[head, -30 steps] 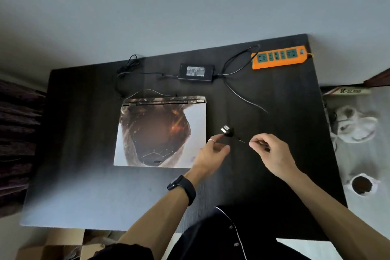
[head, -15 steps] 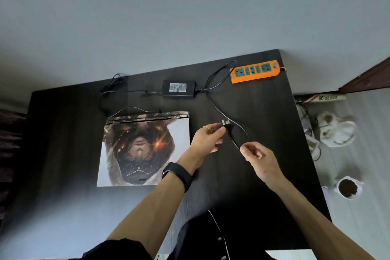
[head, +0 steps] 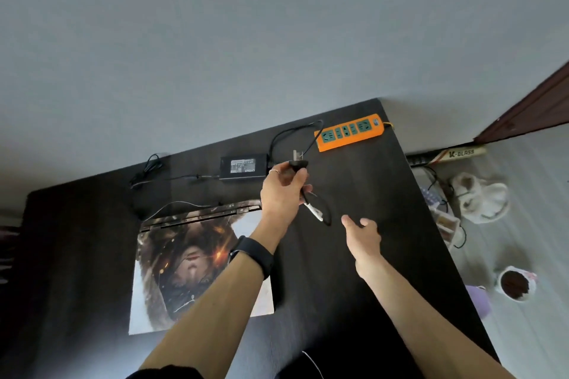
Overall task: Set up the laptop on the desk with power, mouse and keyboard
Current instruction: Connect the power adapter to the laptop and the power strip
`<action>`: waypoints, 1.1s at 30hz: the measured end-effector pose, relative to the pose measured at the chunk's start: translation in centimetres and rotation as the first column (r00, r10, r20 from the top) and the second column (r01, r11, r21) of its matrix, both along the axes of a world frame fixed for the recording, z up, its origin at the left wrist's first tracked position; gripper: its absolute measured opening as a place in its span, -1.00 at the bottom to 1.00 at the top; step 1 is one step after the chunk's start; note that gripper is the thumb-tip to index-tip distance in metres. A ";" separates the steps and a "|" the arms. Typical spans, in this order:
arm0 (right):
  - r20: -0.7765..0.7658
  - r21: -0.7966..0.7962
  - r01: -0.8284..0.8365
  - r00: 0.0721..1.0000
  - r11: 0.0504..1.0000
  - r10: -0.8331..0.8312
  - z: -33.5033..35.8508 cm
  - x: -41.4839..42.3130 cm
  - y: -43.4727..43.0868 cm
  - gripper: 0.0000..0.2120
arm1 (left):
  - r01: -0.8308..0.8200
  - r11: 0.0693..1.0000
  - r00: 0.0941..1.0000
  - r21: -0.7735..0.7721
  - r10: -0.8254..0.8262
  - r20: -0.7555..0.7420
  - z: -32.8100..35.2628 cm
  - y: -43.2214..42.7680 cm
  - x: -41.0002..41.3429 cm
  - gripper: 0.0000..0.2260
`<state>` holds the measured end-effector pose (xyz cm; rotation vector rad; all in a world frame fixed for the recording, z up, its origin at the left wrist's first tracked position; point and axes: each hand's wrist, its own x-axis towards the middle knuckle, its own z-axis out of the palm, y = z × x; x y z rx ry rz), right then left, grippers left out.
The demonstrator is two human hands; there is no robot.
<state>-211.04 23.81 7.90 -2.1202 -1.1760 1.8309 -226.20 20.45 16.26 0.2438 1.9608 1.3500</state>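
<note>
Our left hand (head: 281, 194) is raised above the far middle of the dark desk (head: 400, 224), its thumb and fingers pinched round the black plug (head: 298, 163), whose metal prongs stick up and away from us. The plug hangs in the air between the black power brick (head: 243, 165) and the orange power strip (head: 349, 132), near the strip's near-left end but not touching it. From under the hand the black cable (head: 327, 212) drops in a loop with a small white tag on it, and another stretch of it arcs from the brick's right end up toward the strip. We wear a ring (head: 274, 172) on that hand and a black watch (head: 254, 255) on the wrist. Our right hand (head: 361, 235) hovers over the desk just right of the cable loop, apart from it, fingers loosely curled with the thumb out, and it grips nothing that we can see. The laptop (head: 184, 255) lies shut on the left half of the desk, its lid covered by a picture, partly hidden by our left forearm. A thin lead runs from the brick's left end to a small tangle near the desk's back edge. The power strip sits at the far right corner, against the grey wall. On the floor to the right we see pale slippers (head: 480, 197) and a cup (head: 515, 284) with something dark in it.
</note>
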 end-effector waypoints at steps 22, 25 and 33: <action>-0.447 -0.322 0.165 0.842 0.932 -0.303 -5.4 -17.5 13.9 -0.61 | 0.369 0.832 0.673 -0.415 -0.547 -0.498 -5.2 9.0 -12.5 -0.71; -0.338 -0.132 0.023 0.939 0.991 -0.067 -7.0 -17.9 13.8 -0.46 | 0.411 0.760 0.617 -0.504 -0.639 -0.459 -7.6 9.9 -13.4 -0.69; -0.063 0.173 -0.352 0.928 0.920 0.367 -8.0 -15.8 15.9 -0.45 | 0.458 0.593 0.462 -0.663 -0.795 -0.392 -12.0 11.4 -13.2 -0.78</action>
